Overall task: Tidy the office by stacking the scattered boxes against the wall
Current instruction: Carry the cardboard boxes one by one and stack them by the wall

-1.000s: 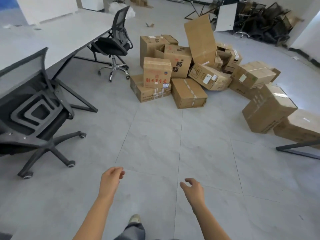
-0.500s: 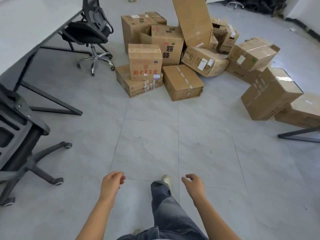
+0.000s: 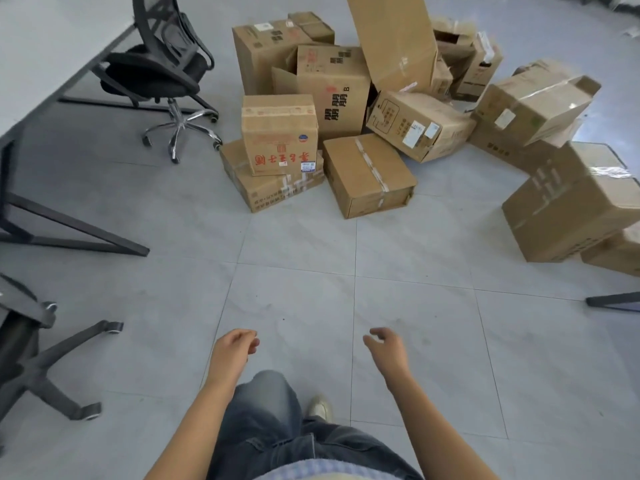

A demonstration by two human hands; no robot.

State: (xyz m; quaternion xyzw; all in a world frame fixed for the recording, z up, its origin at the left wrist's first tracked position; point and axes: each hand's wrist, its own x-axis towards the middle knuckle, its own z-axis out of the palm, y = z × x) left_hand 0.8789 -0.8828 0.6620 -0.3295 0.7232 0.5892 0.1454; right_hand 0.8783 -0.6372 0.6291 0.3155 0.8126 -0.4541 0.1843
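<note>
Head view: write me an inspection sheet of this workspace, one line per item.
Surface: grey tiled floor with dark grout lines.
Job's things: cardboard boxes lie in a loose heap, and none are stacked against a wall in this view. The red-lettered box sits on a flat box. The taped box is on the floor beside them, and the big box is at the right.
Clutter: flattened carton standing upright in the heap.
Hands: left hand and right hand hold nothing, fingers loosely curled.
Cables: nothing seen.
Surroundings: office chair by a white desk; second chair's base at lower left.
</note>
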